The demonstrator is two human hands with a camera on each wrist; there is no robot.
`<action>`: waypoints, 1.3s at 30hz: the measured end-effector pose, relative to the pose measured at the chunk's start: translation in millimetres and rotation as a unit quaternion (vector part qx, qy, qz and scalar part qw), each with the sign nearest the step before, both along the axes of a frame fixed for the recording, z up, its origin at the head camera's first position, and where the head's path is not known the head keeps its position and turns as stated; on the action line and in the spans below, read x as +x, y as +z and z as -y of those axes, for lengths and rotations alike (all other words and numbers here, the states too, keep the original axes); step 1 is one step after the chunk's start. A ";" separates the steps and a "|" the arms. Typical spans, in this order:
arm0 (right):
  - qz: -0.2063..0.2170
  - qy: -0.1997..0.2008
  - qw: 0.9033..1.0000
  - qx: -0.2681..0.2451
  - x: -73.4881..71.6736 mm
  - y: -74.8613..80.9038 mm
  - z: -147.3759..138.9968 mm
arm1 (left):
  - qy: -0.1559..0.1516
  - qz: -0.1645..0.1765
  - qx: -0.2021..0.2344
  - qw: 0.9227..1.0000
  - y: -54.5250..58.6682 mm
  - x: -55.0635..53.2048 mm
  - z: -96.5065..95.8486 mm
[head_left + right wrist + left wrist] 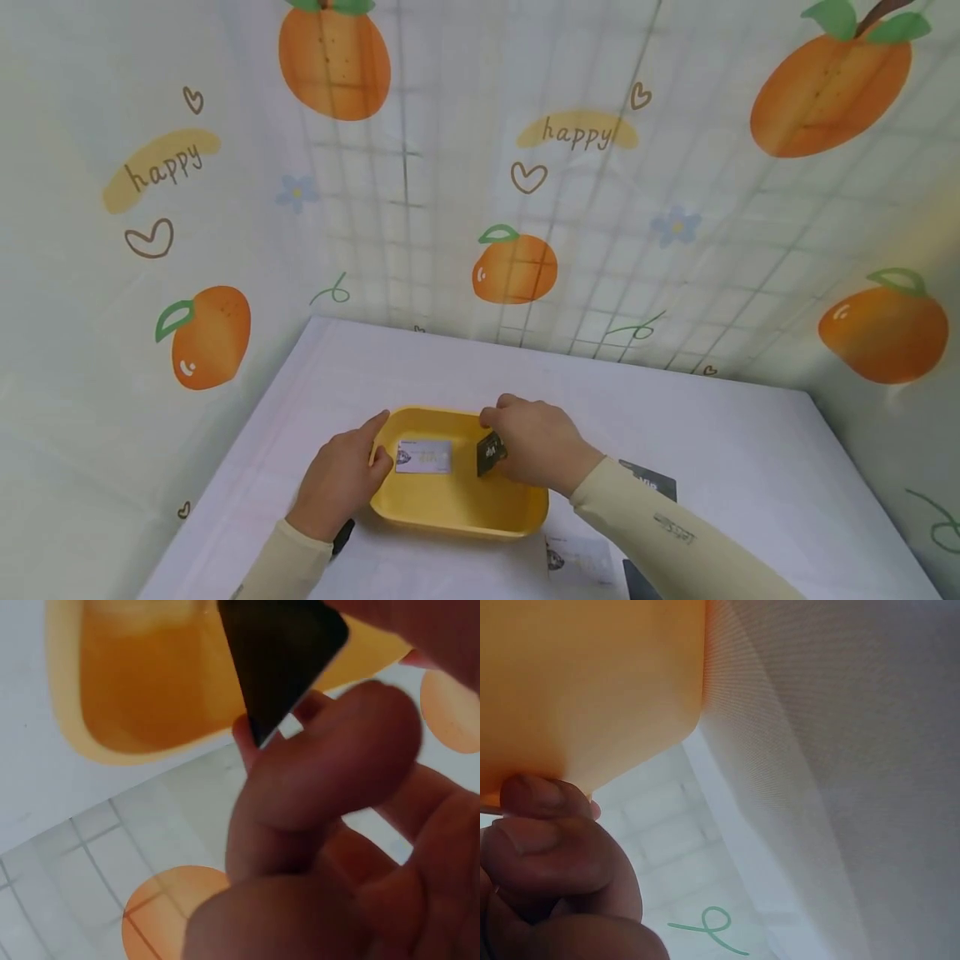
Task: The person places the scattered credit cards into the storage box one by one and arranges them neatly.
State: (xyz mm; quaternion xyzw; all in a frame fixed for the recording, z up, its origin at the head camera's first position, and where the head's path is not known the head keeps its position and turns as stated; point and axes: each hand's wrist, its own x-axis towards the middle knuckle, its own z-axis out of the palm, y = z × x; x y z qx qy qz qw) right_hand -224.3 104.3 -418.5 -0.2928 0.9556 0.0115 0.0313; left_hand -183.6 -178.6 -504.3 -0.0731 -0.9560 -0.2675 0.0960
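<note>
a white curtain printed with oranges rises at twelve o'clock, behind the white worktop. on that sits a yellow tray. a cream sleeve crosses the worktop at four o'clock from it. the left hand is at the tray's nine, its grip curled round the rim. the right hand comes over the rim between two and three, its grip pinching a tilted black card within the tray's outline; whether they touch i cannot tell. a white card lies inside, toward ten. on the worktop, another black card lies at three, another white card at four.
</note>
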 end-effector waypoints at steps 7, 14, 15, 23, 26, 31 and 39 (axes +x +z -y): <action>0.013 -0.005 1.000 0.015 1.5 -5.9 5.2 | 0.001 -0.007 -0.011 1.000 -1.9 0.9 -0.9; 0.003 -0.009 0.999 0.044 0.9 -12.1 12.4 | 0.002 -0.023 -0.024 0.999 -3.8 1.6 -0.2; -0.001 -0.009 0.999 0.050 0.8 -12.3 13.5 | 0.002 -0.025 -0.024 0.999 -3.7 1.6 -0.2; -0.012 -0.010 0.998 0.065 1.0 -15.5 19.3 | 0.005 -0.017 -0.022 1.000 -2.9 1.7 -1.3; -0.012 -0.012 0.998 0.057 0.5 -18.7 18.6 | 0.004 -0.019 -0.025 0.999 -3.2 1.1 -1.5; -0.020 -0.014 0.998 0.052 -1.0 -23.0 17.0 | 0.002 -0.017 -0.026 1.000 0.5 1.4 -1.6; -0.018 -0.020 0.998 0.058 -2.3 -25.0 15.8 | 0.004 -0.005 -0.025 1.000 1.7 1.3 -2.1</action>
